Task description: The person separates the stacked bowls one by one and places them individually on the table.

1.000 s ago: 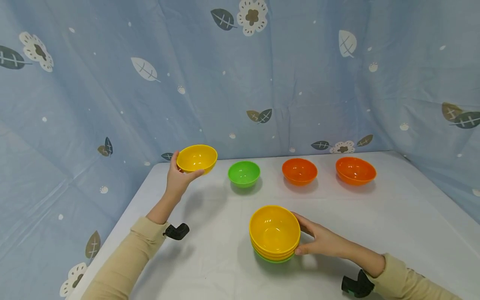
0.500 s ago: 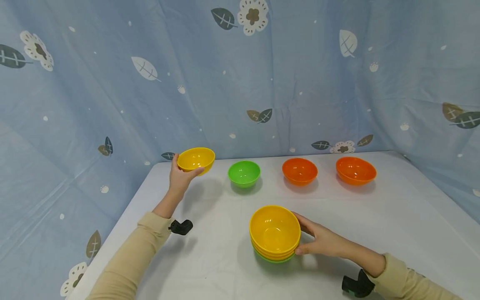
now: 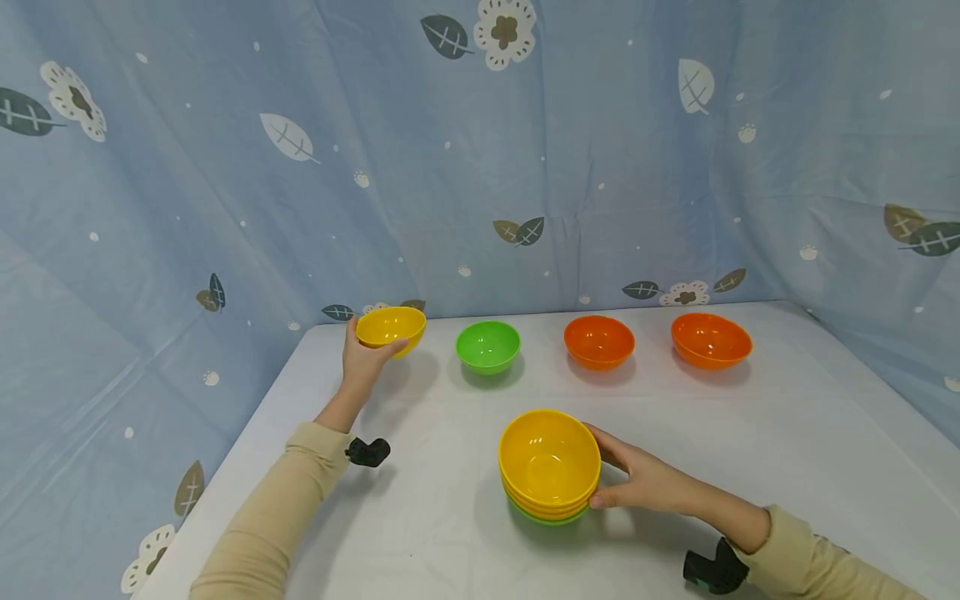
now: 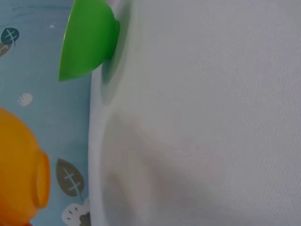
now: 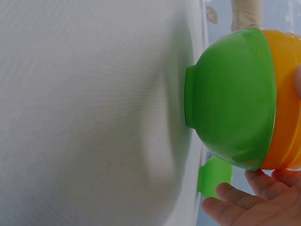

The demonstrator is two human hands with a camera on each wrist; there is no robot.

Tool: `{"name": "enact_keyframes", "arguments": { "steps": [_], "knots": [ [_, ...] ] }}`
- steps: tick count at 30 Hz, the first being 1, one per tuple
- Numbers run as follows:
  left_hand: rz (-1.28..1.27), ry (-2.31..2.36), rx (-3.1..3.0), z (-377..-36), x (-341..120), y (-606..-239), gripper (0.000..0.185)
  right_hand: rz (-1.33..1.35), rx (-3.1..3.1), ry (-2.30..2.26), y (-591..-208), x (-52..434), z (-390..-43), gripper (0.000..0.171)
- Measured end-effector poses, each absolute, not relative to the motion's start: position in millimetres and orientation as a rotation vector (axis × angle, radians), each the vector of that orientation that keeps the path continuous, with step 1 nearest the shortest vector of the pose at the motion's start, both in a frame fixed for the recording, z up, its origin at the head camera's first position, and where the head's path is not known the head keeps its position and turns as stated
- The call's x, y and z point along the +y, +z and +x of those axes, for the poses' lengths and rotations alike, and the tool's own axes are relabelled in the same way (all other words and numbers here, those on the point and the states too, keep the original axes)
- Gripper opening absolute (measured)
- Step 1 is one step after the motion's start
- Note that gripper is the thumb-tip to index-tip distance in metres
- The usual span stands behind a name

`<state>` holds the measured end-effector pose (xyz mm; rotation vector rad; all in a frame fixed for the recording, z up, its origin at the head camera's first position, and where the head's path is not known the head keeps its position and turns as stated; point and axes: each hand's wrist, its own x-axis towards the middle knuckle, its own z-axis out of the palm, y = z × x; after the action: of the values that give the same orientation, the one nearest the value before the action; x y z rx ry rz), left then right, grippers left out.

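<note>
My left hand [image 3: 363, 360] grips a yellow bowl [image 3: 390, 328] by its side, thumb at the near rim, above the back left of the table. In the left wrist view that bowl [image 4: 16, 169] is cut off by the edge, its foot off the cloth. At front centre my right hand [image 3: 651, 483] holds the right side of a stack of bowls [image 3: 550, 462]: several yellow ones nested in a green bowl [image 5: 235, 99]. Thumb and fingers straddle the stack. Whether its foot touches the cloth I cannot tell.
A green bowl [image 3: 487, 348] stands at the back, right of the held yellow bowl. Further right along the back are an orange bowl [image 3: 598, 343] and another orange bowl [image 3: 711, 342]. A patterned blue curtain [image 3: 480, 167] hangs behind the white-covered table [image 3: 420, 533].
My left hand has lowered the yellow bowl toward the tabletop and shifted it slightly left. The right hand and the stack have stayed in place.
</note>
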<state>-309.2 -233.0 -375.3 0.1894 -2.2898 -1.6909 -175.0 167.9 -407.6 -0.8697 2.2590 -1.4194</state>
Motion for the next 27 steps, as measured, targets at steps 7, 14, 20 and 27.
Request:
{"name": "enact_keyframes", "arguments": {
  "steps": [7,14,20,27],
  "knots": [
    [0.242,-1.662,-2.31,-313.1,-235.3,-386.2,0.105,-0.876,2.245,-1.431,-407.6,168.1,-175.0,0.084],
    [0.305,-1.653,-2.336,-315.4,-233.2,-393.0,0.106,-0.872,2.25,-1.426,-408.9,169.1,-175.4,0.084],
    [0.36,-1.666,-2.348,-318.4,-231.9,-398.9,0.107,-0.854,2.253,-1.42,-409.3,169.4,-175.3,0.084],
    [0.45,-1.646,-2.386,-322.6,-229.4,-405.0,0.108,-0.849,2.242,-1.423,-408.3,169.0,-174.3,0.085]
  ]
}}
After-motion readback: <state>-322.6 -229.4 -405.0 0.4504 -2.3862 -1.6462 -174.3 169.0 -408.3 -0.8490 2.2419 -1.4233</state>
